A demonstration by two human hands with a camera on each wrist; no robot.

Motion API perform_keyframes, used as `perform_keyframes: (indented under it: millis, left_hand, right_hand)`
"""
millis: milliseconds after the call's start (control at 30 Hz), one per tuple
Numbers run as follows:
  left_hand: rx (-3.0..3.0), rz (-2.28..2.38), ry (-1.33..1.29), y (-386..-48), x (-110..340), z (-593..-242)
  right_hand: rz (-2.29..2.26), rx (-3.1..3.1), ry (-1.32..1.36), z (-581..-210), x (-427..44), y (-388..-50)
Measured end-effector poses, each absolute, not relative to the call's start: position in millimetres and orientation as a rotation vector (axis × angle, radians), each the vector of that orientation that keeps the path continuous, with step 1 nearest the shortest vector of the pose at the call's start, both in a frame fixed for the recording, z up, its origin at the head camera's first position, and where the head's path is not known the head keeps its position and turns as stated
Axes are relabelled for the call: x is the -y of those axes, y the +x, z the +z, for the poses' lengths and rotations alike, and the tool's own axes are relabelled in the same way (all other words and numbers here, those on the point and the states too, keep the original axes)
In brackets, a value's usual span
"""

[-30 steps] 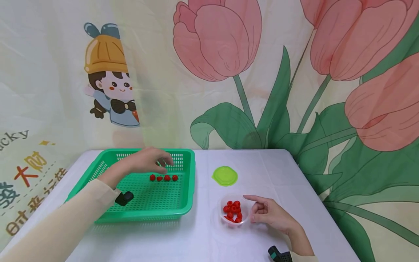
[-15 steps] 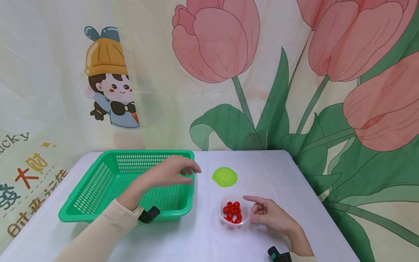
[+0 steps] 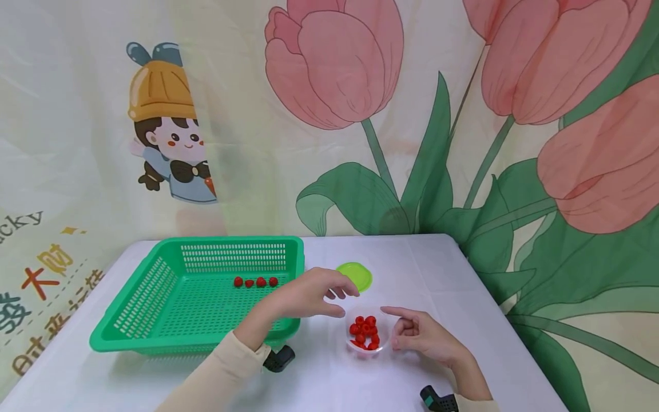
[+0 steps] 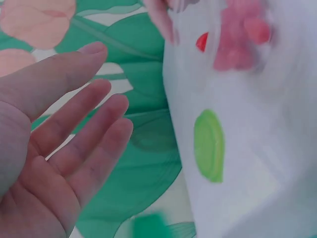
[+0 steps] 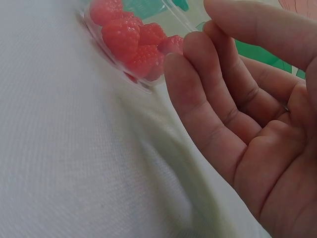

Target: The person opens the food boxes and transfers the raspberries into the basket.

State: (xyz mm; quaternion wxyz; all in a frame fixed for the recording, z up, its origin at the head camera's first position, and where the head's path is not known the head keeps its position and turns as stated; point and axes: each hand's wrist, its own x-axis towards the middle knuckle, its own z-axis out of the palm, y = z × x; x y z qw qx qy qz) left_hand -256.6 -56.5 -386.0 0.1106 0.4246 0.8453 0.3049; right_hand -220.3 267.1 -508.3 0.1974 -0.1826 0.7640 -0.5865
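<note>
My left hand [image 3: 309, 294], its fingers relaxed and apart, hovers between the basket and the bowl; the left wrist view shows nothing in the palm. Just right of it stands a small clear plastic bowl [image 3: 384, 331] with several red raspberries [image 5: 121, 39] inside. At the bowl's right side is my right hand [image 3: 424, 337], index finger extended to the rim and the other fingers loosely bent. Whether those fingers press on the bowl is hard to tell. A green lid [image 4: 209, 146] lies flat behind the bowl, partly covered by the left hand in the head view.
On the left of the white-covered table [image 3: 412, 263] stands a green slotted basket [image 3: 201, 303]. Several raspberries [image 3: 261, 282] form a row inside it, near its right back part. Behind the table hangs a printed cloth [image 3: 247, 114] with tulips.
My left hand has come out of the basket, moving right and nearer to me until it is beside the bowl. The row of raspberries in the basket shows again. My right hand stays put.
</note>
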Motion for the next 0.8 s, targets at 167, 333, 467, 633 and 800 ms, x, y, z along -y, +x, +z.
perform_keyframes:
  millis: [167,333,467,633,800]
  left_hand:
    - [-2.437,0.838,1.258,-257.1,43.5,-400.5]
    - [-2.409,0.797,1.284,-259.0,35.3,-411.1]
    - [-2.396,0.751,1.321,-257.5,27.4,-415.1]
    - [-2.372,0.714,1.333,-255.3,19.9,-419.5]
    - [-2.368,0.704,1.332,-256.9,15.4,-424.0]
  right_hand:
    - [-1.637,-2.139,-0.502,-507.1,-266.8,-220.8]
    - [-1.627,-2.153,-0.496,-507.6,-269.2,-220.3]
    - [-1.627,-2.15,-0.512,-506.6,-270.0,-219.1]
    - [-1.622,-2.144,-0.498,-506.4,-268.7,-218.7]
    - [-1.627,-2.147,-0.517,-506.8,-267.5,-219.4]
